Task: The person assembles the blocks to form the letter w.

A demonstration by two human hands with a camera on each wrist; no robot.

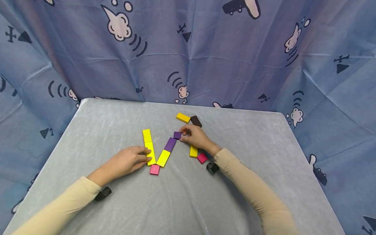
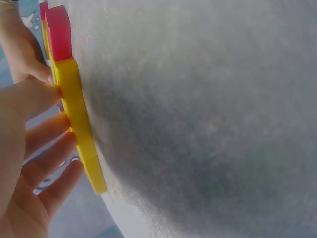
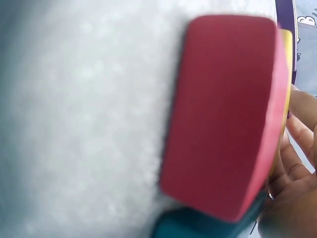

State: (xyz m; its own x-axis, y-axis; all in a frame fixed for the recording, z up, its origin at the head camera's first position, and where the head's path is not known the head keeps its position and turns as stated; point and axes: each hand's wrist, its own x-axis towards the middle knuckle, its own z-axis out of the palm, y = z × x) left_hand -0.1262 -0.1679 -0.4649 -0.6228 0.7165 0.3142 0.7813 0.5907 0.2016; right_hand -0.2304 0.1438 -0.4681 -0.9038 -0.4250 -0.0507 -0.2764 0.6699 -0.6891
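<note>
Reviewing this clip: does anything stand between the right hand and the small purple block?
Nothing visible does. In the head view, the right hand has its fingertips right at the small purple block; the longer purple block lies on the far side from those fingers.

- Head view: soft, fairly even light, with colours clear and edges crisp.
- The curtain [image 1: 164, 42] looks dimmer and more purple in the middle, bluer at the sides.
- A soft-edged shadow lies on the tablecloth [image 1: 117, 120] along the right sleeve [image 1: 249, 189]; the cloth carries a faint pale sheen along its creases.
- Left wrist view: dimmer, with a broad, diffuse shadow across the cloth and a brighter patch at the bottom; the yellow blocks [image 2: 74, 104] stay vivid.
- Right wrist view: the cloth is pale and blurred, darkening to a teal haze at the left edge.
- There, the red block's [image 3: 223, 114] broad face is shaded, its right side lighter.
</note>
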